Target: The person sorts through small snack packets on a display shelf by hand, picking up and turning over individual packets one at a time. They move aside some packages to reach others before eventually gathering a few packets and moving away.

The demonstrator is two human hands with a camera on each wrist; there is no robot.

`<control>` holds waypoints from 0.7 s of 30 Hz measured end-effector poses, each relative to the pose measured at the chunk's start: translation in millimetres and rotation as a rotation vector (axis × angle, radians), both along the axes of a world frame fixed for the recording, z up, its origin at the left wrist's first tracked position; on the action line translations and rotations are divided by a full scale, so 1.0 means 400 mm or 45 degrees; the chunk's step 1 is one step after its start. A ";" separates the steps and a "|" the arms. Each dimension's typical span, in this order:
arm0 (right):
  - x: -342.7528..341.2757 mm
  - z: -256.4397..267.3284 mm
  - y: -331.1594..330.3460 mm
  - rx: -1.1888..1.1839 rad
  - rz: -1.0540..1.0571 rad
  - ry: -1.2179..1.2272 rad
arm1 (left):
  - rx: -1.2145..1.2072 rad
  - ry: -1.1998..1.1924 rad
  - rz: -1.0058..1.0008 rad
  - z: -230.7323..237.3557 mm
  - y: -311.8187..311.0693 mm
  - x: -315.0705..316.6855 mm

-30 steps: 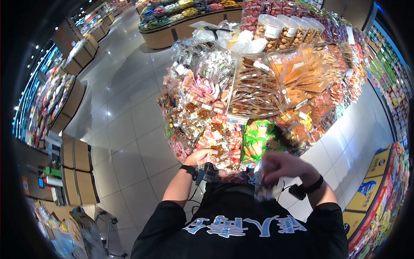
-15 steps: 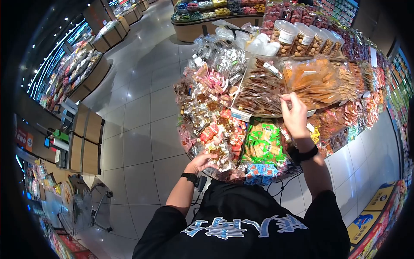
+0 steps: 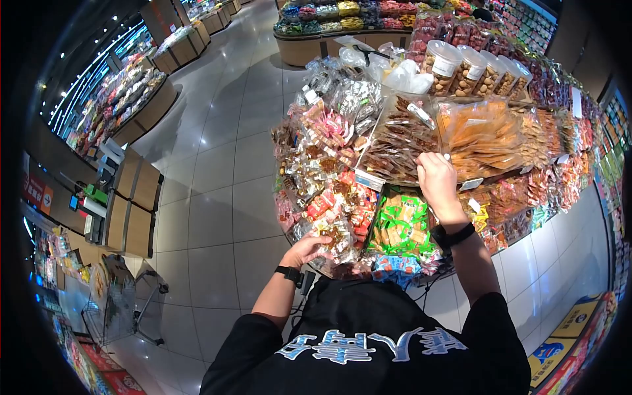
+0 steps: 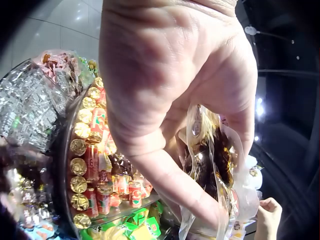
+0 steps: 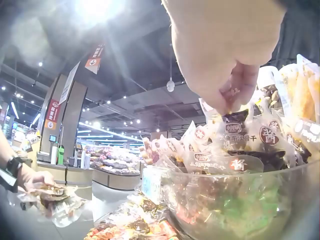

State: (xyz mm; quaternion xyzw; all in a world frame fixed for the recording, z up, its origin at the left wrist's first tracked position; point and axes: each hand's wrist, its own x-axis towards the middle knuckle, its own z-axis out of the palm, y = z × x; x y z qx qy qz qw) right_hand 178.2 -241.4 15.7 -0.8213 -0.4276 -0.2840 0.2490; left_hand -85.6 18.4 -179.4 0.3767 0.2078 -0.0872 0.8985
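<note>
In the head view, my left hand (image 3: 308, 249) is at the front left of the display, holding a small bunch of clear plastic snack packets (image 4: 215, 155). The left wrist view shows its thumb and fingers curled round these packets, which have dark brown contents. My right hand (image 3: 437, 183) is over the front right corner of a clear bin (image 5: 225, 195) full of brown snack packets (image 3: 401, 141). Seen from the right wrist, its fingertips pinch the top of one dark snack packet (image 5: 235, 132) that stands among the others.
Left of the bin lie wrapped candies (image 3: 322, 204); green snack packets (image 3: 403, 220) are in front. Orange snack packets (image 3: 484, 135) fill the neighbouring bin. Lidded tubs of nuts (image 3: 442, 66) stand behind. A shopping cart (image 3: 125, 299) is on the tiled floor at left.
My right hand has gone from near my body, where it held a blurred clear packet, forward to the bin, then slightly left along its front. The left hand keeps holding its packets.
</note>
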 end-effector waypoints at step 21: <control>0.012 0.000 -0.022 -0.120 0.110 0.358 | 0.198 -0.545 0.210 0.515 -0.083 0.212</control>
